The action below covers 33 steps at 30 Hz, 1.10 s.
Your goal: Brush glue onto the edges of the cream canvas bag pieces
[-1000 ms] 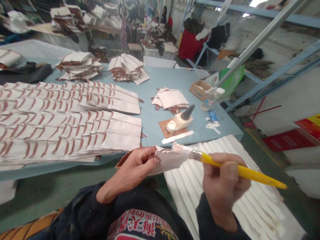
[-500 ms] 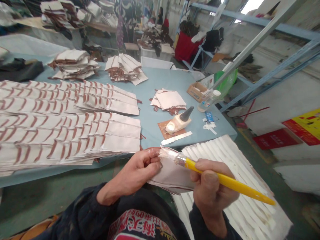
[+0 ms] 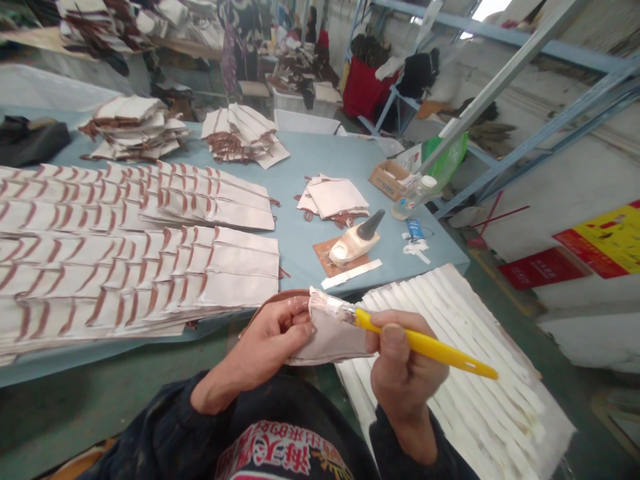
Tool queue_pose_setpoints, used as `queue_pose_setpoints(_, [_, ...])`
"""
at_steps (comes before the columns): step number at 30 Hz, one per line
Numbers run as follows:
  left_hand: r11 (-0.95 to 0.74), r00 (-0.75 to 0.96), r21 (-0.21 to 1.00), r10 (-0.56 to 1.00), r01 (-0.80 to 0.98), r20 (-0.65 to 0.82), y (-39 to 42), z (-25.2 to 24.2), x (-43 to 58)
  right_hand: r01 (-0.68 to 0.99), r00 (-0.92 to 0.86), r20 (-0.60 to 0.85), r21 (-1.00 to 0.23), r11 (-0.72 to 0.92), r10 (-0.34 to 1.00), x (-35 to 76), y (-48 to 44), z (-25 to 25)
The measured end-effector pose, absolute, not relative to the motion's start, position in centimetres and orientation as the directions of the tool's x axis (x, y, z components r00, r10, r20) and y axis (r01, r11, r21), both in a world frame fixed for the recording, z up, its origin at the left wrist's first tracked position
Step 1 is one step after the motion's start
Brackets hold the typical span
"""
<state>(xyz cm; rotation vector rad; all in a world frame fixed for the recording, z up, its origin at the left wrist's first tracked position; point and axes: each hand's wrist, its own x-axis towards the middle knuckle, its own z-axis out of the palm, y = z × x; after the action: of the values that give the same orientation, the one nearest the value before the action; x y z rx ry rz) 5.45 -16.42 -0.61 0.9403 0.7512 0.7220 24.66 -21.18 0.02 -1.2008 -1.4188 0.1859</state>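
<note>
Head view: left hand pinches brown-edged pale panel on near side of table, right hand grips yellow-handled paintbrush slanting far-left to near-right, bristle end at panel's far edge, closer to left hand.

Upside down from where I look, the black cloth apron on my front carries large red-and-white Chinese characters, of which I can make out 海天, and a smaller line with 出来的好. The small brown cardboard box bears dark print that looks like "SBS". White marks on the flat blue packet are too small for me, and I can't read the flat red rectangular board or the yellow-and-red rectangular poster.
</note>
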Motion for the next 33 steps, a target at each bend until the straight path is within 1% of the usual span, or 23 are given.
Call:
queue_pose_setpoints(3, [0.522, 0.607, 0.825, 0.735, -0.219, -0.304, -16.3, -2.3, 5.8, 0.542, 0.29, 0.624, -0.732, 0.413, 0.726, 24.2, -20.8, 0.0])
queue_pose_setpoints(5, [0.594, 0.662, 0.777, 0.671, -0.209, -0.334, -16.5, -3.4, 6.3, 0.539, 0.294, 0.594, -0.75, 0.383, 0.749, 24.3, -20.6, 0.0])
queue_pose_setpoints(7, [0.61, 0.679, 0.764, 0.652, -0.207, -0.337, -16.9, -4.0, 6.8, 0.532, 0.308, 0.555, -0.774, 0.343, 0.773, 24.8, -20.7, 0.1])
queue_pose_setpoints(9, [0.559, 0.667, 0.804, 0.68, -0.202, -0.305, -17.4, -4.0, 7.0, 0.513, 0.391, 0.54, -0.8, 0.31, 0.745, 25.7, -21.2, 0.4])
queue_pose_setpoints(11, [0.459, 0.649, 0.868, 0.722, -0.188, -0.241, -17.9, -3.5, 7.0, 0.486, 0.491, 0.544, -0.819, 0.304, 0.681, 26.5, -21.9, 1.0])
queue_pose_setpoints(13, [0.374, 0.648, 0.911, 0.74, -0.173, -0.181, -18.3, -3.1, 6.9, 0.463, 0.518, 0.537, -0.831, 0.309, 0.666, 26.9, -22.5, 1.6])
queue_pose_setpoints(15, [0.37, 0.646, 0.912, 0.743, -0.179, -0.175, -18.5, -3.2, 6.8, 0.449, 0.466, 0.513, -0.839, 0.307, 0.721, 26.8, -23.0, 2.1])
queue_pose_setpoints(19, [0.443, 0.612, 0.873, 0.754, -0.205, -0.239, -18.6, -4.6, 7.2, 0.454, 0.362, 0.457, -0.847, 0.275, 0.812, 26.0, -23.3, 1.9])
queue_pose_setpoints(23, [0.361, 0.632, 0.918, 0.754, -0.166, -0.182, -18.6, -4.8, 7.3, 0.501, 0.328, 0.443, -0.83, 0.244, 0.835, 25.5, -23.1, 1.3])
queue_pose_setpoints(27, [0.278, 0.586, 0.956, 0.791, -0.091, -0.175, -18.6, -4.3, 7.0, 0.519, 0.305, 0.454, -0.816, 0.254, 0.837, 25.3, -23.1, 0.6])
queue_pose_setpoints(30, [0.289, 0.559, 0.954, 0.805, -0.077, -0.199, -18.8, -4.4, 6.9, 0.523, 0.24, 0.432, -0.812, 0.26, 0.869, 25.2, -23.6, -0.3])
queue_pose_setpoints(33, [0.331, 0.576, 0.933, 0.794, -0.142, -0.194, -18.9, -4.7, 7.0, 0.528, 0.178, 0.388, -0.813, 0.245, 0.904, 25.3, -24.4, -0.9])
